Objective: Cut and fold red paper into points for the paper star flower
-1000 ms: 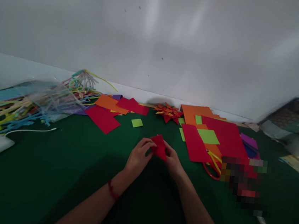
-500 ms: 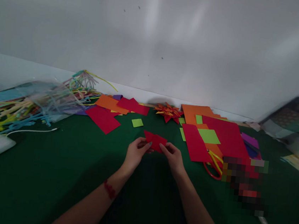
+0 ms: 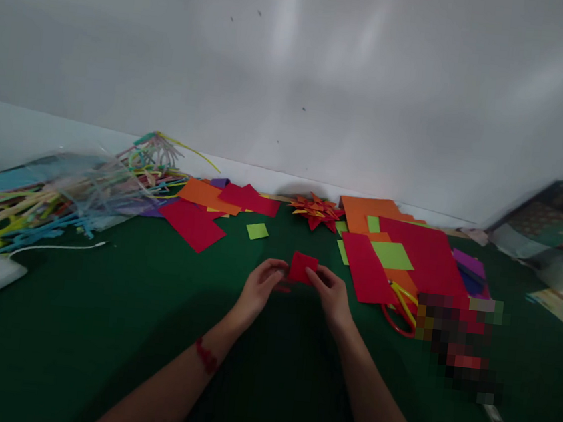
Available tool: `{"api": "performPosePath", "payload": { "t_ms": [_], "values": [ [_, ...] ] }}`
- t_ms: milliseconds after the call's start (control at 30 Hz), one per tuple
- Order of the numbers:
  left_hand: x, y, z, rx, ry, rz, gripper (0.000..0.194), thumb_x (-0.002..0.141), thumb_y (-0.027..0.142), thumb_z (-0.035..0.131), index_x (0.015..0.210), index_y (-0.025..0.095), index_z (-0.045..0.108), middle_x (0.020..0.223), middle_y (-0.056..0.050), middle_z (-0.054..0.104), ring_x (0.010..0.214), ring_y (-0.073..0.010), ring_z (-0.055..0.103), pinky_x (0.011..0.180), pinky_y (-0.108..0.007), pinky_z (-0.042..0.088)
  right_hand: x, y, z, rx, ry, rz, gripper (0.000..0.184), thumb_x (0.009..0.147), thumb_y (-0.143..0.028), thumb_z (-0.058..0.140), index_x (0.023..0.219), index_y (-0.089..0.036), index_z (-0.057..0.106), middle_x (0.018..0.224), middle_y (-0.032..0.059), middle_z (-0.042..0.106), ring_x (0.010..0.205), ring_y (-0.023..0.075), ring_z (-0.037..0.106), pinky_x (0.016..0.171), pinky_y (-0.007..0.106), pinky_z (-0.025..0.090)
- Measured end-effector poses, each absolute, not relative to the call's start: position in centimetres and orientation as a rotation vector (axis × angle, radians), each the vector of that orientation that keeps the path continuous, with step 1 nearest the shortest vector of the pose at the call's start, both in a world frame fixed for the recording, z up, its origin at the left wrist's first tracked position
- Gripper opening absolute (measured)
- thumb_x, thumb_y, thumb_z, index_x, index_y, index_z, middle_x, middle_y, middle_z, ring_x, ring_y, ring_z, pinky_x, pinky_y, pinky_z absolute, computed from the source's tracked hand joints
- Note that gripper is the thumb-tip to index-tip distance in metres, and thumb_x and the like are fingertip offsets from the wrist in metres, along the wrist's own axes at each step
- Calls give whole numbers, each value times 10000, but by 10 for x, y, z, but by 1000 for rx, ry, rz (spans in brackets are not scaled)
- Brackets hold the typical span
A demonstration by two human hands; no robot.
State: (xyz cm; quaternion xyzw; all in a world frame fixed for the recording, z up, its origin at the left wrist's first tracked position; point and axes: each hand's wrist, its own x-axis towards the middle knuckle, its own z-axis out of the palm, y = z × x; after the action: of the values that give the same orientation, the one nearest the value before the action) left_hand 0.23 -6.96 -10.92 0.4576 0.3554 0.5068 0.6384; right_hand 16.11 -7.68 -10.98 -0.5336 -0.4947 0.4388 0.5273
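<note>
A small folded red paper piece (image 3: 302,267) is held just above the green table (image 3: 98,326), pinched between both hands. My left hand (image 3: 259,290) grips its left lower edge with curled fingers; a red band circles that wrist. My right hand (image 3: 331,296) pinches its right side. Beyond the hands lies a finished red and orange paper star (image 3: 317,212) near the wall.
Red, orange and green paper sheets (image 3: 398,253) lie at the right, with red-handled scissors (image 3: 400,311) on them. More red and orange sheets (image 3: 205,213) sit at the left, beside a heap of coloured strips (image 3: 51,203). A white cable (image 3: 56,248) runs at far left.
The red paper went from a wider flat shape to a smaller square held more upright. Both hands shifted slightly while working it.
</note>
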Motion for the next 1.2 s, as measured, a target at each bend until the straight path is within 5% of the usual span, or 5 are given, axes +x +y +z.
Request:
{"api": "performPosePath", "payload": {
  "t_ms": [267, 500, 967, 1200],
  "values": [
    [2, -69, -110, 1169, 904, 1072, 132, 712, 256, 617, 753, 157, 540, 689, 5, 600, 659, -133, 601, 645, -269, 490, 159, -77, -114, -1213, -1197, 1110, 256, 740, -374, 575, 916, -206, 653, 854, 23, 667, 821, 188, 602, 736, 300, 456],
    [5, -72, -114, 1157, 951, 1089, 295, 672, 205, 654, 886, 188, 452, 639, 28, 618, 633, -146, 625, 659, -286, 481, 156, -76, -115, -1176, -1265, 1099, 294, 769, -349, 549, 1015, -209, 630, 992, 37, 653, 951, 201, 573, 835, 326, 426],
    [5, -75, -109, 1029, 657, 1010, 300, 680, 230, 672, 931, 149, 528, 770, -32, 632, 683, -161, 619, 671, -309, 489, 151, -82, -109, -940, -943, 1496, 343, 714, -328, 628, 1041, -224, 624, 1041, 56, 635, 942, 209, 575, 774, 316, 457],
    [7, -74, -111, 999, 700, 1012, 281, 677, 243, 674, 894, 152, 519, 758, -20, 629, 673, -160, 623, 656, -307, 497, 155, -82, -109, -1033, -1094, 1320, 373, 715, -352, 615, 1065, -224, 613, 1079, 61, 621, 1007, 230, 548, 854, 368, 429]
  ]
}}
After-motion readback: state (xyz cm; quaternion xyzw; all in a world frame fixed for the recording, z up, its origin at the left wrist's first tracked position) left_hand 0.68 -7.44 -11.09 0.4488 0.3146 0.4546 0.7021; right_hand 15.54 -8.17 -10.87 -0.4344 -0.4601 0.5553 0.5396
